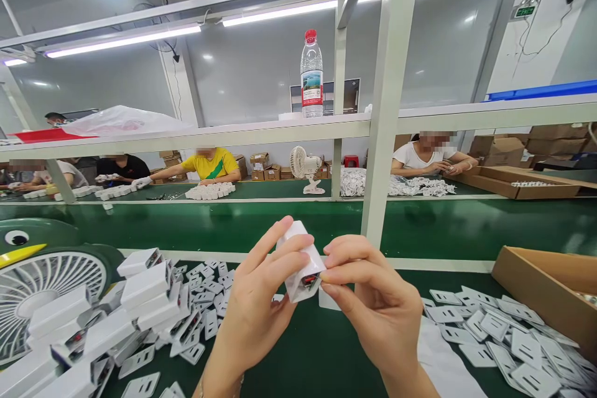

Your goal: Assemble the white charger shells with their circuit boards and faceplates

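Observation:
My left hand [265, 289] is wrapped round a white plastic housing [298, 267], tilted so that its open end faces me and to the right. Red and dark parts show inside that opening. The thumb and fingers of my right hand [373, 292] are pinched together at the opening's right edge; what lies between the fingertips, if anything, is hidden. Just under them shows part of a white piece [329, 301]. To the left, similar white housings [144, 286] are piled up, with flat white slotted plates [212, 289] around them. More slotted plates [508, 329] lie heaped on the right.
A fan with a cartoon face [32, 292] stands at the left. A cardboard box [545, 292] is at the right, near a white sheet [443, 360]. Beyond runs a green belt [261, 224], with a post [387, 106], a shelf holding a bottle [311, 78], and several co-workers.

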Demonstrator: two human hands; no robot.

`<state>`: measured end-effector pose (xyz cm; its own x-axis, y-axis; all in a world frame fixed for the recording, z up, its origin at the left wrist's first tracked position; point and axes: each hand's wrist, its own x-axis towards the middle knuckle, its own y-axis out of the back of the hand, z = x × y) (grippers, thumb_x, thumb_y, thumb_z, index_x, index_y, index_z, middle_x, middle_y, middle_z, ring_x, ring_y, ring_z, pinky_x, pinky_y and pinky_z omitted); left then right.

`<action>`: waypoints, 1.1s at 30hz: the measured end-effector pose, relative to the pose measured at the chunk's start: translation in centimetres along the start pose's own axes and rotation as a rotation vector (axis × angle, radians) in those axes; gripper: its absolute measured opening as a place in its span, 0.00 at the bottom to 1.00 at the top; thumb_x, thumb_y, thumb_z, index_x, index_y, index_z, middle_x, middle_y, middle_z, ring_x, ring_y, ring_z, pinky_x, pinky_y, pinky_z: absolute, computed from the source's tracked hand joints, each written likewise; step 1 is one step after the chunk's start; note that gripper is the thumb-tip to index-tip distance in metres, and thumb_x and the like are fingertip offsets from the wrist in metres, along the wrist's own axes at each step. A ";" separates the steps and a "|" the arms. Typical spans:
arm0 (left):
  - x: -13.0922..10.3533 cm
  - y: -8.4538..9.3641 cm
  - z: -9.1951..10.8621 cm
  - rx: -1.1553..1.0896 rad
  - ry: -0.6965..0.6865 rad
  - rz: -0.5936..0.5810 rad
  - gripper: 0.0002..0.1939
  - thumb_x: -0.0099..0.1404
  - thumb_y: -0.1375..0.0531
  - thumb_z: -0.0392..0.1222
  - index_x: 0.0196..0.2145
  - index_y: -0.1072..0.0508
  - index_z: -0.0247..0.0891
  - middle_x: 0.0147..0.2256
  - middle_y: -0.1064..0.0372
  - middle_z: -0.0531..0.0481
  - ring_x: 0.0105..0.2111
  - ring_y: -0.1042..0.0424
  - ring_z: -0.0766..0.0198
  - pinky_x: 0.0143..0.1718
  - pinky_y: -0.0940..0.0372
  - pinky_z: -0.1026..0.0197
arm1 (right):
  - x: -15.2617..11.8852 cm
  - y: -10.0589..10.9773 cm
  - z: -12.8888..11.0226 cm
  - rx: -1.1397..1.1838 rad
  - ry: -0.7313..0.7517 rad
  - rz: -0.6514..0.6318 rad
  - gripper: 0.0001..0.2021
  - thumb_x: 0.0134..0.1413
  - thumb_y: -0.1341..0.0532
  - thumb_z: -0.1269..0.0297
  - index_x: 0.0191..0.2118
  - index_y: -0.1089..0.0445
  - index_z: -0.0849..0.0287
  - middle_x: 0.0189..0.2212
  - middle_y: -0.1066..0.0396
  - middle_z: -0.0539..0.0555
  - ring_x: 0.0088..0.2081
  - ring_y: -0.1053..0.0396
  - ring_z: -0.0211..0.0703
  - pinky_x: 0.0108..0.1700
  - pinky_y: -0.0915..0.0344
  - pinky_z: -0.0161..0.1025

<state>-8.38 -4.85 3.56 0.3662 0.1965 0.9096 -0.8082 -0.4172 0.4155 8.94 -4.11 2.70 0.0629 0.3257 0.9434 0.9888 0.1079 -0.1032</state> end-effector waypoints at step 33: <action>0.2 0.0 0.0 0.031 0.000 0.026 0.28 0.64 0.41 0.18 0.57 0.36 0.38 0.58 0.29 0.44 0.68 0.40 0.55 0.64 0.33 0.56 | -0.2 -0.5 0.2 0.089 -0.111 0.052 0.10 0.59 0.31 0.76 0.38 0.19 0.50 0.36 0.25 0.49 0.42 0.27 0.40 0.46 0.27 0.35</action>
<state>-8.31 -4.80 3.72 0.3453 0.1852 0.9200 -0.8027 -0.4497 0.3917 8.40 -4.03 2.47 0.0933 0.4342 0.8960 0.9683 0.1699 -0.1831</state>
